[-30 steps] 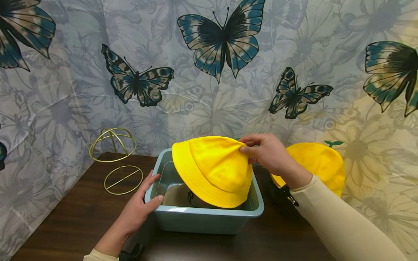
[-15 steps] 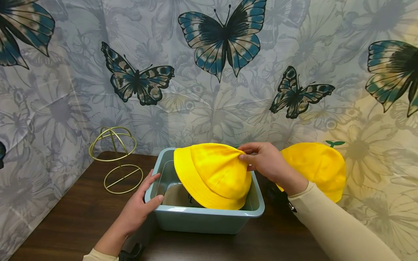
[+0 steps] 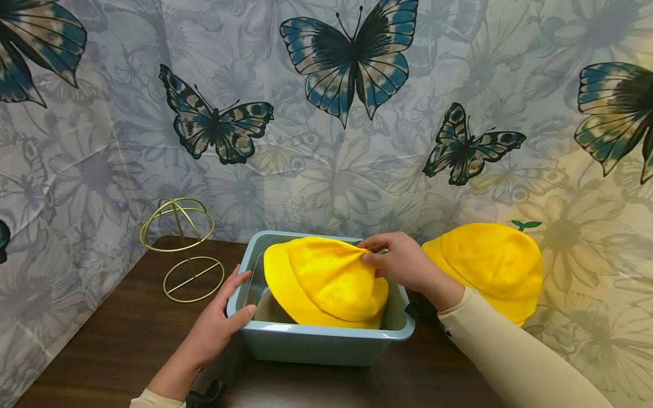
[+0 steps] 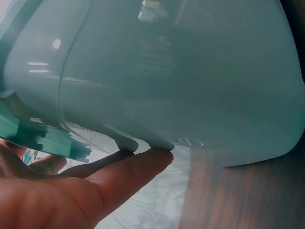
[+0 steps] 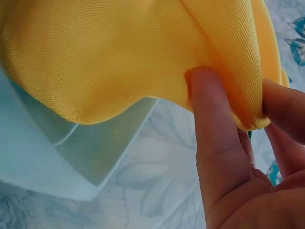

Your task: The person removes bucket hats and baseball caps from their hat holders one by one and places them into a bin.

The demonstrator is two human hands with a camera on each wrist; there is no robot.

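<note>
A yellow bucket hat [image 3: 326,283] lies tilted inside a blue-green plastic bin [image 3: 326,345], its brim toward the left and front. My right hand [image 3: 400,260] pinches the hat's crown at its right side. The right wrist view shows the yellow cloth [image 5: 124,52] folded between thumb and fingers [image 5: 212,138]. My left hand [image 3: 216,323] rests at the bin's front left corner, fingers spread and fairly straight. From the left wrist, its fingers [image 4: 138,171] touch the bin's outer wall [image 4: 181,86]. Something beige [image 3: 270,309] lies in the bin, mostly hidden by the hat.
A second yellow hat [image 3: 490,266] with a green sprout on top stands at the right, partly behind my right arm. A gold wire stand [image 3: 191,277] is at the back left of the dark wooden table [image 3: 102,334]. A butterfly-patterned cloth [image 3: 336,181] hangs behind.
My right hand has lowered the hat deeper into the bin and shifted slightly left. The hat now covers more of the beige thing. My left hand has stayed on the bin.
</note>
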